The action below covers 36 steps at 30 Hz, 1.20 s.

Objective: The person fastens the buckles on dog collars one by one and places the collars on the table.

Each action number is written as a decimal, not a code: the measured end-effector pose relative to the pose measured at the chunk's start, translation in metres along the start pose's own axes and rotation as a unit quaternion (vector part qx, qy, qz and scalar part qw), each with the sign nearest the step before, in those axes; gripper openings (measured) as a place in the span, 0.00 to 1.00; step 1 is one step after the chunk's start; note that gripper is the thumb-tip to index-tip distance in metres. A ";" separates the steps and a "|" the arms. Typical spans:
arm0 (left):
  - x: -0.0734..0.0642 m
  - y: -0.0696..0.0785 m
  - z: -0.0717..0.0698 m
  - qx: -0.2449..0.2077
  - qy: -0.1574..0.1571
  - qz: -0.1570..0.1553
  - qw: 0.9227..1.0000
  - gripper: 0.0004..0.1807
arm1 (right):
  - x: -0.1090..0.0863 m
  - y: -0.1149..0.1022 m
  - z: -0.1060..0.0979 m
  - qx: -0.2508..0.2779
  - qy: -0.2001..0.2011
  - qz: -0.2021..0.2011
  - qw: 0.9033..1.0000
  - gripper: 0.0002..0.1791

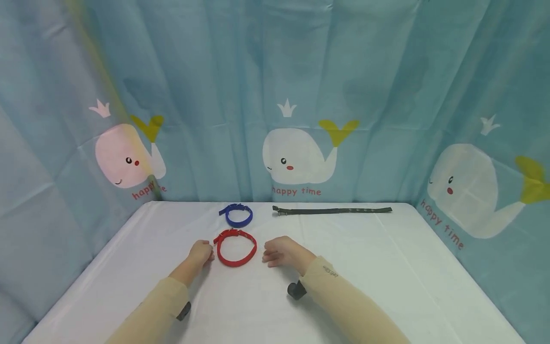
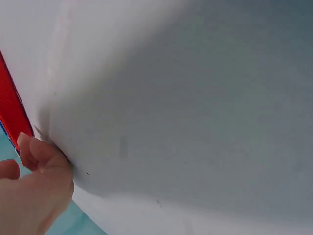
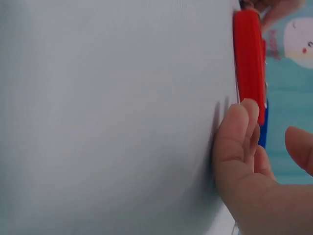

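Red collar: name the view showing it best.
Head view: there the red collar shows as a whole loop. Left wrist view catches only a strip at the left edge; right wrist view shows it side-on, partly hidden.

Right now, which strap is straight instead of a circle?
The dark green strap, at the back on the right. The red strap and blue strap are both looped into rings.
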<state>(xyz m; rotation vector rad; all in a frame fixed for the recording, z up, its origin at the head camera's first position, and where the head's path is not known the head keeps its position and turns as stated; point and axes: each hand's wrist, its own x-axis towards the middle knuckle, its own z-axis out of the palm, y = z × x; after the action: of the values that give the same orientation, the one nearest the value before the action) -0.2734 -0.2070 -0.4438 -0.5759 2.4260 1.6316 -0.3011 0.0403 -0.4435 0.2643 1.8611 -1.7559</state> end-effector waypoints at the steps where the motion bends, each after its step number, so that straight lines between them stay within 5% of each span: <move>1: -0.001 0.001 0.000 -0.005 0.009 0.000 1.000 0.26 | -0.002 0.001 -0.007 0.006 0.002 -0.006 1.000 0.21; 11: -0.009 0.020 0.005 -0.028 0.057 0.096 0.993 0.24 | -0.018 0.001 -0.090 0.039 0.054 -0.009 0.998 0.23; 24: -0.010 0.051 0.042 -0.096 0.024 0.078 0.992 0.23 | -0.037 0.011 -0.179 0.065 0.079 -0.028 0.994 0.28; 36: -0.013 0.065 0.079 -0.130 -0.007 0.073 0.989 0.24 | -0.041 0.014 -0.226 0.145 0.114 -0.023 0.983 0.31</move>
<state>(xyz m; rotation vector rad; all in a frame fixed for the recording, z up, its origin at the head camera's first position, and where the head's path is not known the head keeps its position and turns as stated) -0.2939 -0.1105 -0.4147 -0.4258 2.3097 2.0231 -0.3192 0.2695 -0.4375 0.5591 1.7689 -2.1053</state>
